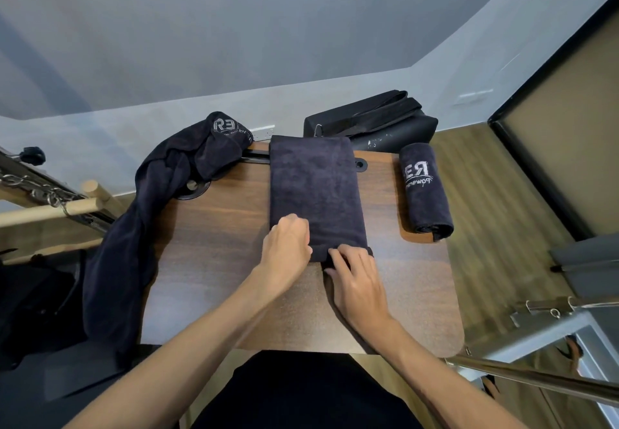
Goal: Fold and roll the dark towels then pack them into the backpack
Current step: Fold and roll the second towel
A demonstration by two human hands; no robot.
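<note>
step: starting the roll. both hands (288,241) (355,274) pinch the near edge of the folded dark terry towel (315,191) on the worktop (214,244); next, roll tightly away, evenly.

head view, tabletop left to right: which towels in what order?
Crumpled towel draped over the left edge → folded towel at centre, both hands at its near end → rolled towel on the right.

The rolled towel (424,191) at three o'clock on the table carries pale stitched lettering, a large "RE" seen reversed, with a smaller curved line under it too garbled to read. The loose towel (157,201) at ten o'clock shows the same "RE" mark. Grey letters on the wall at twelve o'clock are cut off, unreadable
</note>
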